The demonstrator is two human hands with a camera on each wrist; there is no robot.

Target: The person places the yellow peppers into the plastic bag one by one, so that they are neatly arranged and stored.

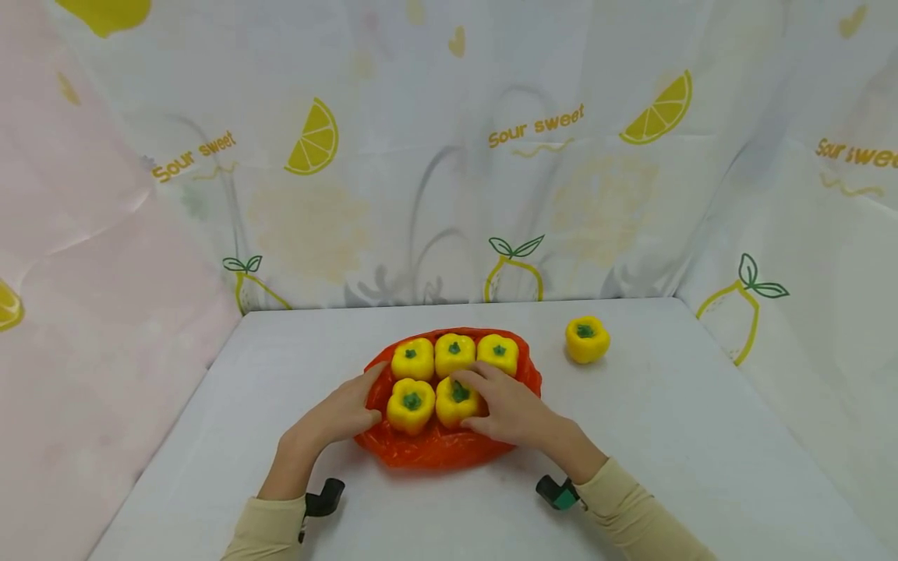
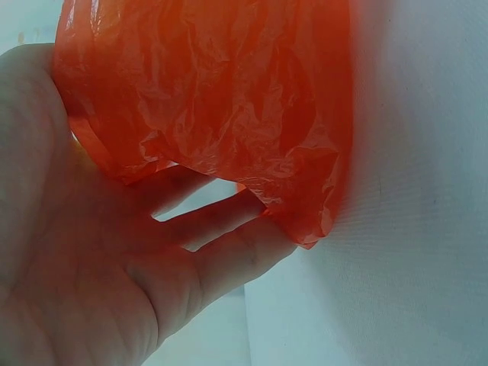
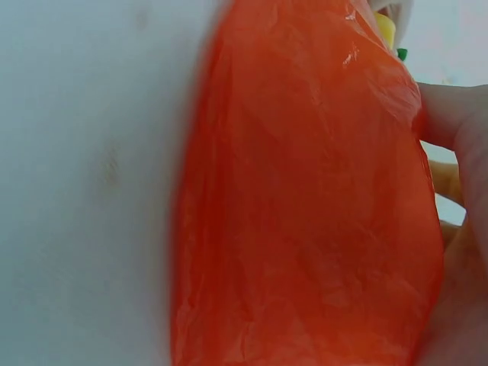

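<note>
A crinkled red plastic bag (image 1: 435, 453) lies spread open on the table, with several yellow bell peppers standing in it, green stems up. My right hand (image 1: 515, 409) reaches over the bag's right side and grips the front right bell pepper (image 1: 449, 407), fingers over its top and thumb at its front. At the bag's left edge is my left hand (image 1: 347, 405), thumb and fingers spread apart, beside the front left bell pepper (image 1: 410, 421). The left wrist view shows its fingers (image 2: 240, 255) extended, partly behind the red plastic. In the right wrist view the bag hides most of the right hand's grip.
One more yellow bell pepper (image 1: 588, 347) stands outside the bag, towards the back right of the white table (image 1: 673, 436). A lemon-printed curtain (image 1: 421, 195) hangs behind and along the sides. Both wrists carry small black cameras.
</note>
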